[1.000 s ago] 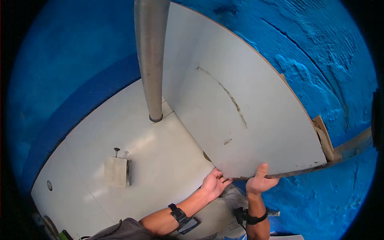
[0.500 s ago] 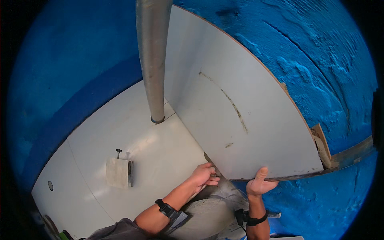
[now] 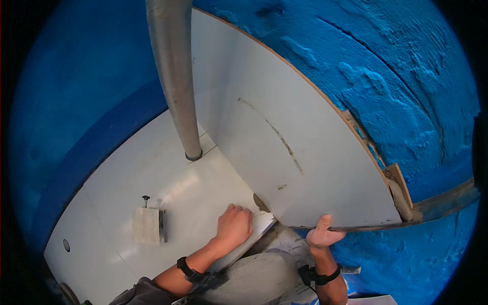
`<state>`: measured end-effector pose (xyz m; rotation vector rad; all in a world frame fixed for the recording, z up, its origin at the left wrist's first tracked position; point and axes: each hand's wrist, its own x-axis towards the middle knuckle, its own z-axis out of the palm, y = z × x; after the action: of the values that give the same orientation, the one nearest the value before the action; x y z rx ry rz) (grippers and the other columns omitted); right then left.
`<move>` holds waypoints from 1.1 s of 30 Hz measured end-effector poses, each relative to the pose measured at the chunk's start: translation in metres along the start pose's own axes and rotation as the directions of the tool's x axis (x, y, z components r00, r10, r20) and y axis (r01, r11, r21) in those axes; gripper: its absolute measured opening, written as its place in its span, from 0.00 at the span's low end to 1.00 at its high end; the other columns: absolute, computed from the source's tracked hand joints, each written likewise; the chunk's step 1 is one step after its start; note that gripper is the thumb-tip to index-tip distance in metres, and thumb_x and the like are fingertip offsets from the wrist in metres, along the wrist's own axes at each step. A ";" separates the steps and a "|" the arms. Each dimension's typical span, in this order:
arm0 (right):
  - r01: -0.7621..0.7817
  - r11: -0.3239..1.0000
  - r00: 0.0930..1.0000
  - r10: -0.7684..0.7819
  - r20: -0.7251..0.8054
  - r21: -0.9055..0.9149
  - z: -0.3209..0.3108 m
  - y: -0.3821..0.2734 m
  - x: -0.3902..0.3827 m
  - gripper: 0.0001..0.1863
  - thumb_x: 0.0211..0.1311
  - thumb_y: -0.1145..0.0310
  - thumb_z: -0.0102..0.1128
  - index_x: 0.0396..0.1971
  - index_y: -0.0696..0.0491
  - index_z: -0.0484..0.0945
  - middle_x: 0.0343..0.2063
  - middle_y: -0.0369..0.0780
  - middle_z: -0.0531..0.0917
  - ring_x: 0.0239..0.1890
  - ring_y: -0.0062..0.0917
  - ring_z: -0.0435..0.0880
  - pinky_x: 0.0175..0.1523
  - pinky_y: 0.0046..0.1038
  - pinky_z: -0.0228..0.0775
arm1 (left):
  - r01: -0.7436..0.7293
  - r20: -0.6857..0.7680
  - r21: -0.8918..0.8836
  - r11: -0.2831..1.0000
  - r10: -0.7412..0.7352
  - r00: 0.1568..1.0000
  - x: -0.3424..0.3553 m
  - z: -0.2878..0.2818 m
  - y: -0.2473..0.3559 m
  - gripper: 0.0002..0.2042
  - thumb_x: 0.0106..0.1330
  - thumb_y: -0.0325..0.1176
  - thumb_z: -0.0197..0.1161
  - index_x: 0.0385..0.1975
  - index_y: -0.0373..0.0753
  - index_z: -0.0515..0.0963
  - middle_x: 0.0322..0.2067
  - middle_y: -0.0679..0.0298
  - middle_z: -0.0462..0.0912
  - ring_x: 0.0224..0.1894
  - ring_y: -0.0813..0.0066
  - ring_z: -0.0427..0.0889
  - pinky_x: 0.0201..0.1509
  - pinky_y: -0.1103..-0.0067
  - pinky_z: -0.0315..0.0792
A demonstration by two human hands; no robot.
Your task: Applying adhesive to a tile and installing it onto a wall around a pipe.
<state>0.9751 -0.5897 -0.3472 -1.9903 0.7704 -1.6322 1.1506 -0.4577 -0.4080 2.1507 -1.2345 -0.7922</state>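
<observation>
The right hand [image 3: 324, 235] was closed at the lower edge of the large white tile [image 3: 300, 137]. Its thumb lay against the tile's face and its palm sat at the edge; the ends of its fingers were hidden. The tile stood upright along the side of the white ledge [image 3: 178, 203], in front of the rough blue wall [image 3: 386, 91]. A dark, curved streak marked its face.

The left hand [image 3: 235, 223] was positioned over the ledge near its front corner, back upward, with the fingers curled. Whether it had hold of anything could not be determined. Just beyond it, a patch of mortar [image 3: 261, 203] was exposed at the joint between ledge and tile.

At the tile's right edge, a brown strip [image 3: 398, 184] stood beside more mortar. A metal pole [image 3: 175, 81] rose from the ledge at the far end of the joint. A square plate [image 3: 146, 225] fitted with a black knob [image 3: 146, 197] was located on the ledge, left of the left hand and apart from it.
</observation>
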 end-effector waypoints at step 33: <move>-0.060 0.991 0.966 0.088 0.242 -0.121 -0.022 -0.015 0.007 0.15 0.69 0.66 0.57 0.43 0.64 0.78 0.34 0.47 0.84 0.38 0.39 0.83 0.47 0.37 0.74 | -0.302 -0.480 0.033 0.953 0.280 0.831 0.096 -0.009 -0.045 0.65 0.40 0.43 0.85 0.71 0.23 0.43 0.69 0.37 0.50 0.72 0.39 0.53 0.75 0.62 0.56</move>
<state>0.9570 -0.5829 -0.3284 -2.1638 0.8461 -1.2920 1.2225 -0.5215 -0.4549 1.8939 -1.2135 -0.1329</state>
